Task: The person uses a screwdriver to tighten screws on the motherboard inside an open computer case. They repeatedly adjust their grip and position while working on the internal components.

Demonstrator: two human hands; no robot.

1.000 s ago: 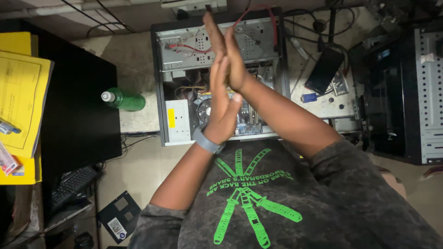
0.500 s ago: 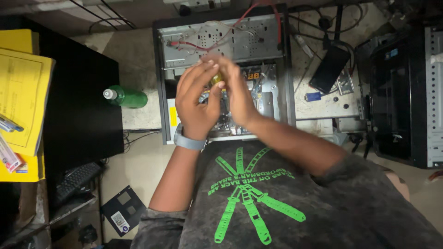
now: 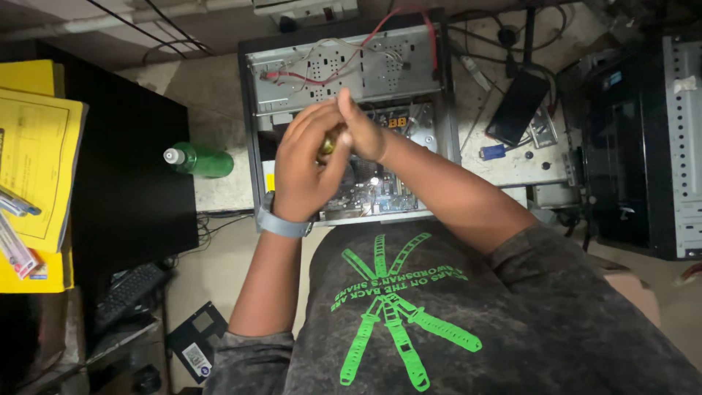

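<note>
Lowered from their raised, palm-to-palm stretch, my left hand (image 3: 303, 175) and right hand (image 3: 358, 135) now cup together over the open computer case (image 3: 351, 88). Between them sits a small brass-coloured object (image 3: 327, 144), touching the left fingers and just left of the right palm, equally near both. Too little of it shows for me to tell its long axis or which way it points.

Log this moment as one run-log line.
left hand: cupped around small yellowish object | right hand: pressed against left | below: open computer case | nearby: green bottle
</note>
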